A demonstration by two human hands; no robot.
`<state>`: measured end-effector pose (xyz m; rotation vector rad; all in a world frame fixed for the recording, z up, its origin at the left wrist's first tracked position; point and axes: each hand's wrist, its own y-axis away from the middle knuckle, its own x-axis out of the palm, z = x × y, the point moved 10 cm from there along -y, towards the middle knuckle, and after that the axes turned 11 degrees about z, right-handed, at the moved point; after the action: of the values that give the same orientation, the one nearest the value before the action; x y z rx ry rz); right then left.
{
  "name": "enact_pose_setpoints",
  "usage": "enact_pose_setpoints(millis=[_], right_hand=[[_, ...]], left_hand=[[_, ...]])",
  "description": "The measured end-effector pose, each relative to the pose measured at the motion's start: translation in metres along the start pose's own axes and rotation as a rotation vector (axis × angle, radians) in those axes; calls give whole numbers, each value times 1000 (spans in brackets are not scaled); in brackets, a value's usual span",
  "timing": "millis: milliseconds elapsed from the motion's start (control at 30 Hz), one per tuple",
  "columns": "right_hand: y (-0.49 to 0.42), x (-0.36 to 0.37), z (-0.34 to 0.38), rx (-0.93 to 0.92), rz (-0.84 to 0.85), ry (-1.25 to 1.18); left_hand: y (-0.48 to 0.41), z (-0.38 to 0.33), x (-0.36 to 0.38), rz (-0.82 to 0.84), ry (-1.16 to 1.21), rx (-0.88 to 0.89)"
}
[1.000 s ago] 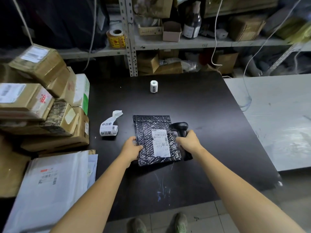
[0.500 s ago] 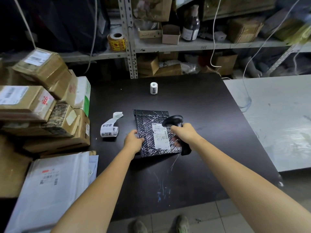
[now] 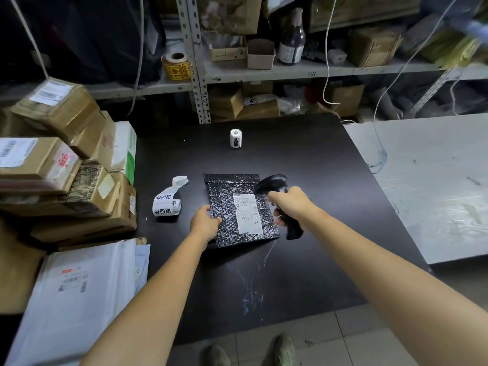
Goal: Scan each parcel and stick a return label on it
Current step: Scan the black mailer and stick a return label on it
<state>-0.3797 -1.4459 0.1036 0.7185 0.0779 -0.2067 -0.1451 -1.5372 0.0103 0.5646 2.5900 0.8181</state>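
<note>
Parcel (image 3: 227, 207) on table (image 3: 303, 159): L hand (image 3: 204, 224) fingers pinch its edge, R hand (image 3: 290, 204) fingers curled round scanner (image 3: 272, 180).

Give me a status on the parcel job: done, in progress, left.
Done: nothing I can confirm; the black mailer carries only its shipping label. In hand: the left hand grips the mailer's edge while the right hand aims the scanner at it. Left: a return label from the roll beside it, then likely the boxes and white mailers stacked at left.
</note>
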Motion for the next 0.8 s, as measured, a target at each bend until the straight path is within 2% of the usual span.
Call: enact_pose_setpoints(millis=[333,600,800], right_hand=[[-8,-12,-7,-27,-25,33],[-27,-53,-69,15,-161,209],[-38,-68,-95,34,-187,52]], left_hand=[[-1,5,0,1,-11,5],[8,30,-7,22,-53,-18],[6,45,-10,29,-123,-43]])
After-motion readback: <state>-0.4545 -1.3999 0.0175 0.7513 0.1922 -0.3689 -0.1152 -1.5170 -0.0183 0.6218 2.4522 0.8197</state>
